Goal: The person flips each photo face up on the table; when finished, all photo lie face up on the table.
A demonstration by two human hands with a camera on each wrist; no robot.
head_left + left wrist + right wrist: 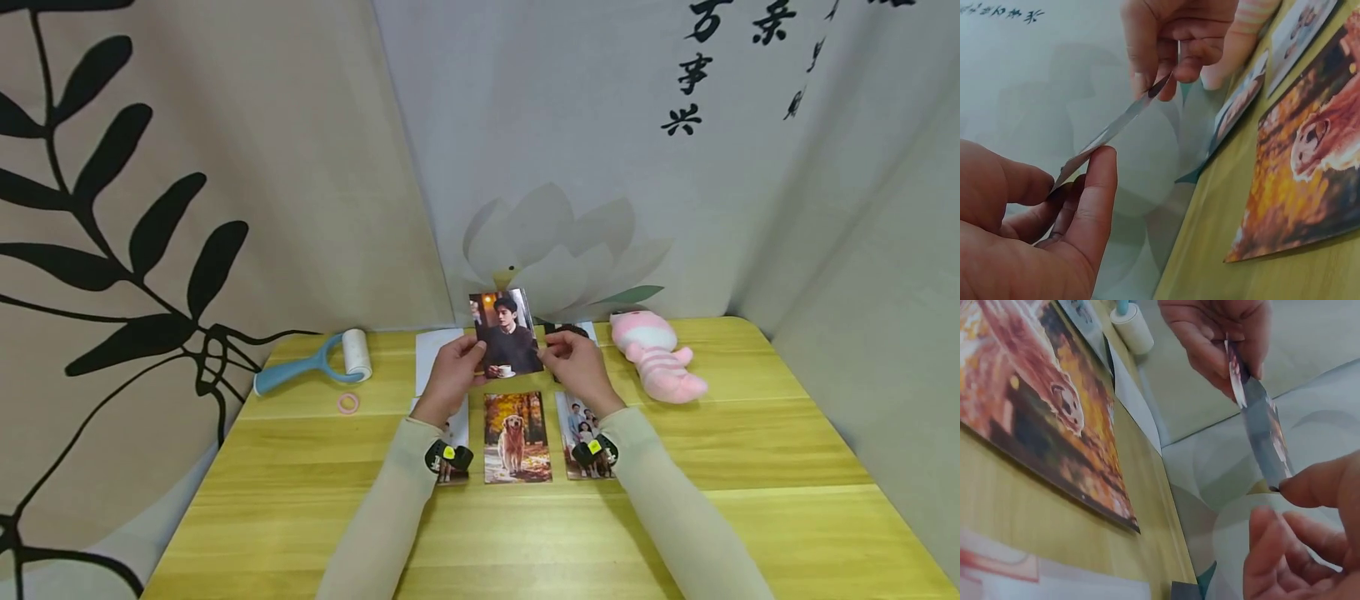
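Upright above the back of the table, a photo print (506, 333) shows a person in a dark sweater with a white cup. My left hand (453, 371) pinches its left edge between thumb and fingers. At the opposite edge is my right hand (581, 367), fingers curled and thumb tip on the print's corner in the right wrist view. Seen edge-on, the print (1263, 434) shows layered edges. Below the hands lies a golden dog photo (517, 437). A family photo (581, 425) lies under the right wrist, and another photo (453, 475) is partly hidden by the left wrist.
A white sheet (431, 354) lies at the back, left of the held print. Farther left are a blue-handled lint roller (307, 365) and a pink ring (348, 403). A pink plush toy (660, 358) lies at the back right. A printed curtain (570, 150) hangs behind the table.
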